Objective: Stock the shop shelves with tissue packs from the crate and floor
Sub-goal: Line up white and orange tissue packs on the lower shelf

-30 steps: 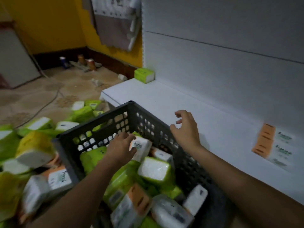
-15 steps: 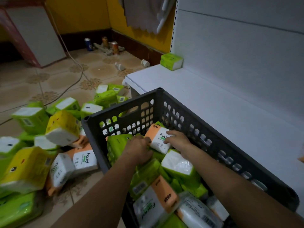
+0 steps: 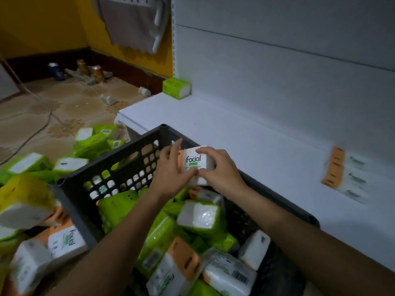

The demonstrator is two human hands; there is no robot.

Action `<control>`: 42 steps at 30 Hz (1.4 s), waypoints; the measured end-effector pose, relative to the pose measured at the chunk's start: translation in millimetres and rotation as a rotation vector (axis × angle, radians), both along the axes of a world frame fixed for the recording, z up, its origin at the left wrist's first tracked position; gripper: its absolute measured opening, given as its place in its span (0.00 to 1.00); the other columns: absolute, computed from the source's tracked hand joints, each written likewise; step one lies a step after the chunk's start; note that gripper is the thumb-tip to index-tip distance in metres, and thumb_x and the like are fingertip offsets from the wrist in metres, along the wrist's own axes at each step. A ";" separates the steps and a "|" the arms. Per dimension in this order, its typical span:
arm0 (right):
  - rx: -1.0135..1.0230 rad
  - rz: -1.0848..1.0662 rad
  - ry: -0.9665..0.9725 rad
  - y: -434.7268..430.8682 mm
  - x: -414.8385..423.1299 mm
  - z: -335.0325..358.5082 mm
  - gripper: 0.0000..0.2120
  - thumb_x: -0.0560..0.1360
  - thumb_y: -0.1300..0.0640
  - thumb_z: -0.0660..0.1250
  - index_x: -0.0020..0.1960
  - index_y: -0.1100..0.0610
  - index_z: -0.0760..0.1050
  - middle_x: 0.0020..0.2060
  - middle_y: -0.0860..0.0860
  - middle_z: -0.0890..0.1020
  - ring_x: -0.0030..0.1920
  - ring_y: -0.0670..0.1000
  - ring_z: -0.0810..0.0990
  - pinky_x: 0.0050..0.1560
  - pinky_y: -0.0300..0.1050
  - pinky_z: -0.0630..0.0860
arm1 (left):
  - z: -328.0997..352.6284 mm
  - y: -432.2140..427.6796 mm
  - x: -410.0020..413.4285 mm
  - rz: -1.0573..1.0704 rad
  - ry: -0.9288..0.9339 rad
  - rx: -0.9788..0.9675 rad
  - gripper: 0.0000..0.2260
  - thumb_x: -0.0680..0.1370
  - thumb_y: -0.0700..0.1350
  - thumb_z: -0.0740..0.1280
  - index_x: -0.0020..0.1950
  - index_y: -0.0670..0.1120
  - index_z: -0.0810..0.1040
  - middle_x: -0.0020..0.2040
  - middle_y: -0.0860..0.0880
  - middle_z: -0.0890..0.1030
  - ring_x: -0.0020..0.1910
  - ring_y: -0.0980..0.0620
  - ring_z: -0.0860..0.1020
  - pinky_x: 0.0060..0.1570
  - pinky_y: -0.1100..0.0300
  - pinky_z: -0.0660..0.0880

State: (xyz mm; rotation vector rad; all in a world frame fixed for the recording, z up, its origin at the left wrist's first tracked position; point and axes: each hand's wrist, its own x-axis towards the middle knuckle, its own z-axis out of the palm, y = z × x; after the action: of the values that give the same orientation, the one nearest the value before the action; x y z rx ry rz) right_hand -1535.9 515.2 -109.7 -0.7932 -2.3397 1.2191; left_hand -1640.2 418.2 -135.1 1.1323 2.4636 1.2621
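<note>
Left hand (image 3: 171, 170): fingers laid up the left side of a white-and-orange Facial tissue pack (image 3: 195, 162), a plastic-wrapped rectangular block, with the thumb pinching its lower front edge. Right hand (image 3: 221, 169): fingers curled over the top right corner of the same pack, thumb at the lower edge beside the left thumb. The pack is held between both hands, label towards the camera, raised above the far end of a dark grey perforated plastic crate (image 3: 85, 201) and clear of the contents below. Crate contents: a loose heap of wrapped packs lying at all angles, lime-green crate packs (image 3: 198, 217) mixed with orange-and-white crate packs (image 3: 181, 259). The crate's right rim runs along the front of a white flat bottom shelf (image 3: 245, 142); whether they touch cannot be told. On the shelf: one single lime-green pack (image 3: 176, 88) in the far left corner against the white back panel (image 3: 277, 71), and a blurred row of orange-and-white shelf packs (image 3: 342, 174) well apart at the right. On the patterned tile floor (image 3: 42, 107) left of the crate: scattered floor packs, among them a yellow pack (image 3: 23, 199), green ones and a white-and-orange one. Farther off: three drink cans (image 3: 82, 66) by the dark skirting under a yellow wall (image 3: 42, 22), and a grey scalloped cloth (image 3: 132, 22) hanging above.
</note>
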 end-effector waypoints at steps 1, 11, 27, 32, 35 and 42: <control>0.006 -0.037 0.024 7.4 13.2 11.1 0.22 0.71 0.63 0.68 0.62 0.47 0.74 0.57 0.49 0.70 0.56 0.46 0.71 0.53 0.28 0.67 | 8.2 9.8 5.4 -0.052 -0.016 0.046 0.37 0.72 0.52 0.69 0.75 0.54 0.53 0.71 0.45 0.59 0.66 0.53 0.64 0.62 0.57 0.63; -0.255 -0.315 0.298 89.6 141.7 49.1 0.28 0.70 0.65 0.72 0.65 0.46 0.67 0.60 0.49 0.74 0.58 0.51 0.77 0.49 0.40 0.78 | 43.9 95.0 88.4 -0.431 0.036 0.080 0.30 0.72 0.47 0.72 0.71 0.52 0.64 0.66 0.48 0.69 0.59 0.52 0.72 0.59 0.51 0.75; -0.100 -0.486 0.071 144.2 255.7 -18.2 0.19 0.69 0.60 0.74 0.58 0.51 0.73 0.57 0.49 0.75 0.58 0.51 0.75 0.57 0.47 0.76 | 15.2 174.0 190.6 -0.568 0.127 -0.063 0.20 0.76 0.42 0.66 0.68 0.43 0.70 0.64 0.45 0.71 0.57 0.48 0.75 0.56 0.62 0.70; -0.107 -0.649 0.070 154.9 274.8 -46.4 0.15 0.71 0.62 0.71 0.57 0.57 0.75 0.56 0.53 0.77 0.53 0.50 0.75 0.50 0.39 0.72 | 1.5 179.9 199.4 -0.618 0.086 -0.195 0.19 0.76 0.45 0.67 0.66 0.45 0.72 0.65 0.47 0.71 0.57 0.50 0.76 0.55 0.59 0.74; -0.103 -0.687 0.038 157.3 286.1 -62.5 0.17 0.72 0.63 0.71 0.59 0.59 0.74 0.57 0.56 0.77 0.53 0.50 0.74 0.47 0.35 0.70 | -3.0 182.2 197.4 -0.612 0.090 -0.298 0.18 0.76 0.47 0.66 0.66 0.48 0.72 0.65 0.48 0.71 0.59 0.51 0.74 0.58 0.58 0.73; -0.009 -0.689 -0.057 164.6 293.3 -78.6 0.19 0.69 0.64 0.73 0.58 0.59 0.72 0.56 0.58 0.77 0.55 0.53 0.76 0.50 0.41 0.74 | -5.0 187.7 198.9 -0.671 0.124 -0.546 0.19 0.77 0.50 0.64 0.68 0.49 0.70 0.68 0.48 0.69 0.65 0.49 0.69 0.65 0.54 0.68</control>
State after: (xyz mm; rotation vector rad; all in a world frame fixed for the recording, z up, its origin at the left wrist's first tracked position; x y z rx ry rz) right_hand -1242.7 679.8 -188.3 -1.4847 -1.8345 0.8995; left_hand -1441.3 605.9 -140.1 1.6674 2.0020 0.3173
